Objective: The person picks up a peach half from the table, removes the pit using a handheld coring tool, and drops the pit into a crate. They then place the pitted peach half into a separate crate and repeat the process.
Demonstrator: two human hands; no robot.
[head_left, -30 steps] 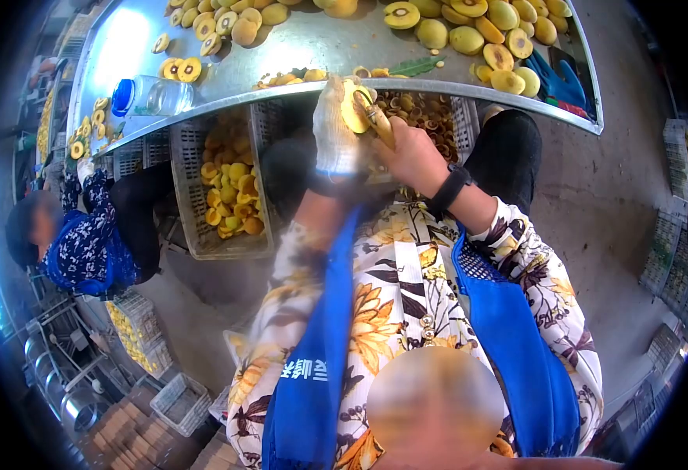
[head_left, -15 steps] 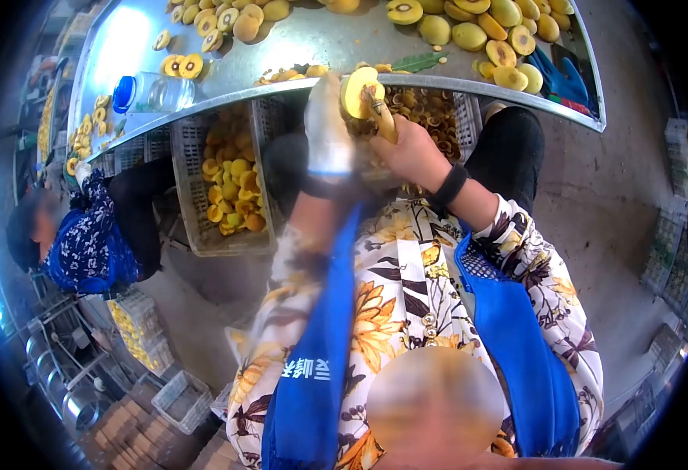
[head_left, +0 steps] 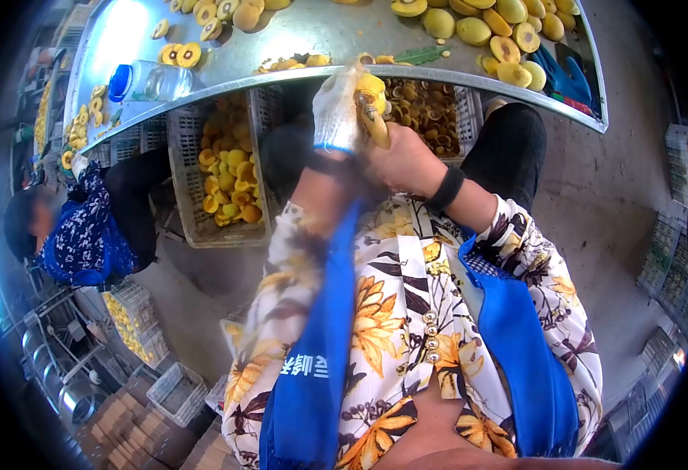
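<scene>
My left hand (head_left: 334, 110), in a white knitted glove with a blue cuff edge, is closed round a yellow fruit half (head_left: 370, 92) just below the metal table's edge. My bare right hand (head_left: 408, 159) grips a tool (head_left: 373, 125) with a light wooden-looking handle. The tool's metal end touches the fruit, its tip partly hidden. A black band circles each wrist. Beneath my hands stands a crate holding many brown and orange fruit pieces (head_left: 426, 113). To its left, another crate (head_left: 195, 227) holds yellow fruit halves (head_left: 232, 188).
The metal table (head_left: 312, 35) carries whole and halved yellow fruit (head_left: 473, 31), a clear jar with a blue lid (head_left: 152, 82), a green leaf (head_left: 422, 55) and blue gloves (head_left: 567, 78). Another person (head_left: 93, 227) sits at far left. A white basket (head_left: 178, 393) stands at lower left.
Both hands have drawn closer together, and the fruit has turned, its cut face less visible. My left glove now wraps it more closely. The view has shifted slightly.
</scene>
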